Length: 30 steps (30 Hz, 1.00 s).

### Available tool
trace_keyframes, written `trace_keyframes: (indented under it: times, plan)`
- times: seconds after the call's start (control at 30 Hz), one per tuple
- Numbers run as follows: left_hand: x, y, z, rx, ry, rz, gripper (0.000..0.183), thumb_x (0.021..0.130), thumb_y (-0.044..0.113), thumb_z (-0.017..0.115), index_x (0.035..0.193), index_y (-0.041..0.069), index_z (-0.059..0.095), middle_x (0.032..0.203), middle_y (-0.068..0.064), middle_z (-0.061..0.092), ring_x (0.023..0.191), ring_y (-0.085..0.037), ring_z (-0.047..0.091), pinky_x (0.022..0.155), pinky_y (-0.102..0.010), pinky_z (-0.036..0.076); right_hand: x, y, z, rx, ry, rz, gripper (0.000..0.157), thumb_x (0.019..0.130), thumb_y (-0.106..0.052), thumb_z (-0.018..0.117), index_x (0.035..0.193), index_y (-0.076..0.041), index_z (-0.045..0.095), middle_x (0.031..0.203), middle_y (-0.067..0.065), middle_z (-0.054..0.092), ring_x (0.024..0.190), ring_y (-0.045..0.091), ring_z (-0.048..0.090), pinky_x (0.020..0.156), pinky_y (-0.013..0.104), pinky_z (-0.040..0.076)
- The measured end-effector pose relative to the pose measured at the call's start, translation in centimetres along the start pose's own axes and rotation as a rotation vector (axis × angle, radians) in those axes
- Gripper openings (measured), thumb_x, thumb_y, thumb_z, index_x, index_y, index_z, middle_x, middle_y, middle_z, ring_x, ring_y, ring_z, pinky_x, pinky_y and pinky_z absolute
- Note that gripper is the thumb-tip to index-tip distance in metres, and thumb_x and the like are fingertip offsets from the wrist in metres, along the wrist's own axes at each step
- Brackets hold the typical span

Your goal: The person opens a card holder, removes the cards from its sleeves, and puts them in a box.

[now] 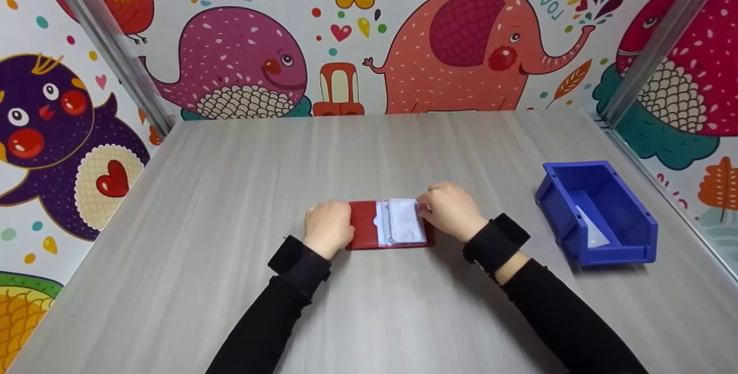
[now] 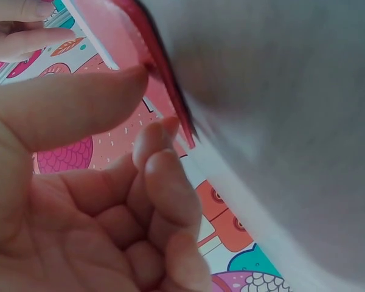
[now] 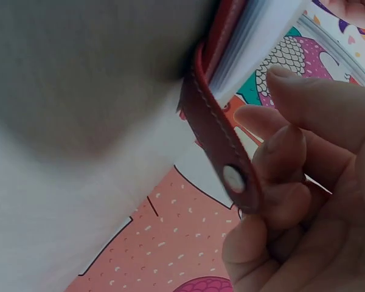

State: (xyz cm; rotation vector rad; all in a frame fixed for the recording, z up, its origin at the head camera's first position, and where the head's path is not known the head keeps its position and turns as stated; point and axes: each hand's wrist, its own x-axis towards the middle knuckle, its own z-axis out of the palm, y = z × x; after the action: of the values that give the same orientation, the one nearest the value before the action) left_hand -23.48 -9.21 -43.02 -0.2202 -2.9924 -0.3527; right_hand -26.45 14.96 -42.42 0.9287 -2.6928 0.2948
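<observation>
A red card holder lies open on the table, its pale clear sleeves stacked on the right half. At its left edge my left hand holds the cover, the thumb on the red inner face and the curled fingertips at the rim. By the right edge is my right hand, its fingers loosely bent. A red strap with a metal snap sticks out from the holder and rests against those fingers. The right thumb stays apart from the strap, near the sleeves.
A blue plastic bin stands on the right of the table, with a white triangular piece visible inside. Walls with printed cartoon animals and metal posts border the grey table.
</observation>
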Motion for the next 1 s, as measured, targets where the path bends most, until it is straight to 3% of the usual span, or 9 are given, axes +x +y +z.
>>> trace_keyframes:
  times: [0.4, 1.0]
  plan:
    - [0.00, 0.03, -0.10, -0.015, -0.014, -0.006, 0.004, 0.078, 0.008, 0.071, 0.078, 0.005, 0.068, 0.080, -0.010, 0.068, 0.077, -0.031, 0.064, 0.069, -0.043, 0.045, 0.44, 0.13, 0.68, -0.045, -0.049, -0.010, 0.009, 0.079, -0.004, 0.077, 0.077, -0.007, 0.069, 0.070, 0.007, 0.057, 0.067, 0.027, 0.057, 0.064, 0.043, 0.047]
    - [-0.02, 0.03, -0.15, -0.021, -0.019, -0.006, 0.005, 0.077, 0.008, 0.072, 0.075, 0.005, 0.067, 0.081, -0.010, 0.068, 0.079, -0.032, 0.065, 0.069, -0.043, 0.044, 0.36, -0.31, 0.87, -0.053, -0.017, -0.006, 0.007, 0.076, -0.005, 0.079, 0.078, -0.008, 0.072, 0.068, 0.006, 0.058, 0.064, 0.027, 0.057, 0.061, 0.043, 0.046]
